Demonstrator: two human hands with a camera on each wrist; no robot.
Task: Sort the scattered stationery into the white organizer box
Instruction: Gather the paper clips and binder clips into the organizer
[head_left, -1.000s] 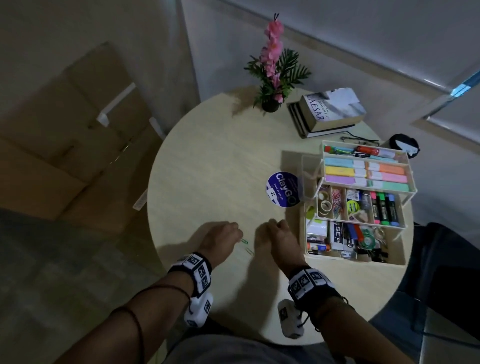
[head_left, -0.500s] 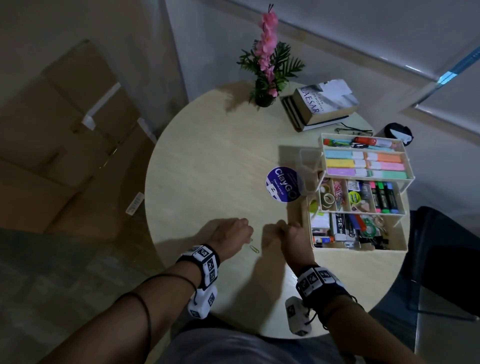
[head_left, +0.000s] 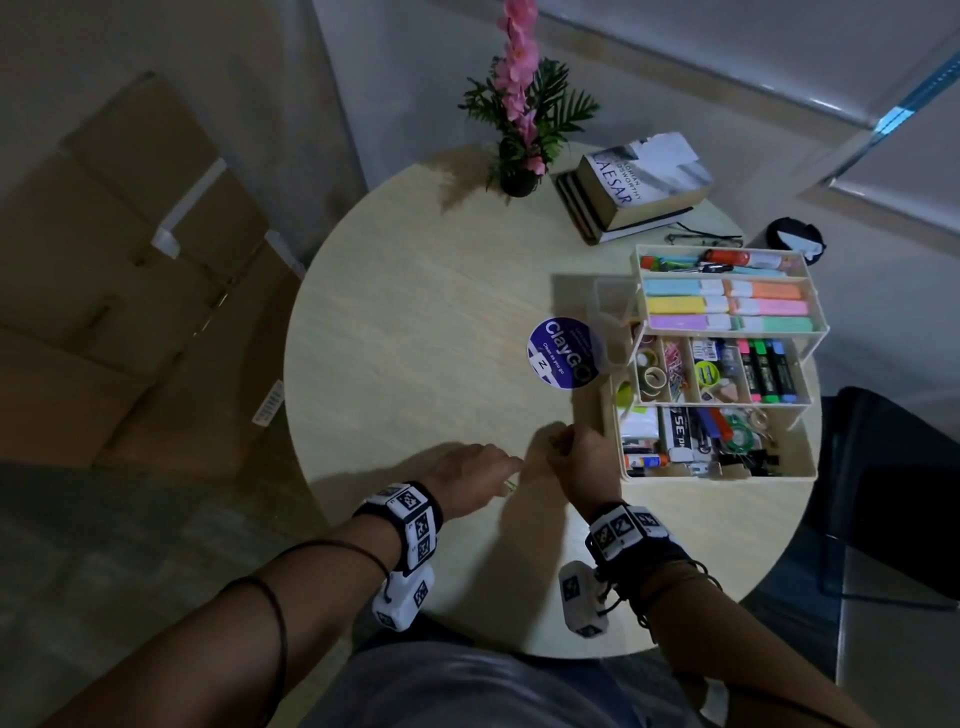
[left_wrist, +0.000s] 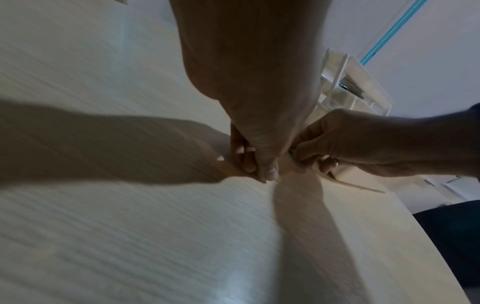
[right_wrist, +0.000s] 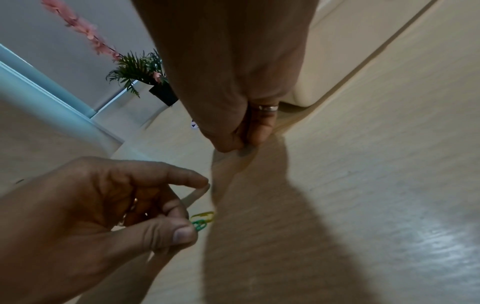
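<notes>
My left hand (head_left: 511, 470) is low over the round table (head_left: 415, 322) near its front edge. In the right wrist view, the left hand (right_wrist: 194, 207) pinches a green and a yellow paper clip (right_wrist: 202, 220) between thumb and finger. The clips (head_left: 511, 486) barely show in the head view. My right hand (head_left: 558, 441) hovers just beside it, fingers curled and thumb pressed to a fingertip (right_wrist: 239, 144); I cannot see anything between them. The white organizer box (head_left: 722, 474) stands right of the hands with its tiers fanned open and full of stationery.
A round blue ClayGo sticker (head_left: 563, 353) lies left of the box. At the table's back are a potted plant with pink flowers (head_left: 522, 135), stacked books (head_left: 639, 187) and glasses (head_left: 704, 239). Cardboard boxes (head_left: 130, 260) lie on the floor at the left.
My left hand has closed on the paper clip that lay loose between my hands. The right hand has lifted slightly towards the box. The head view has shifted.
</notes>
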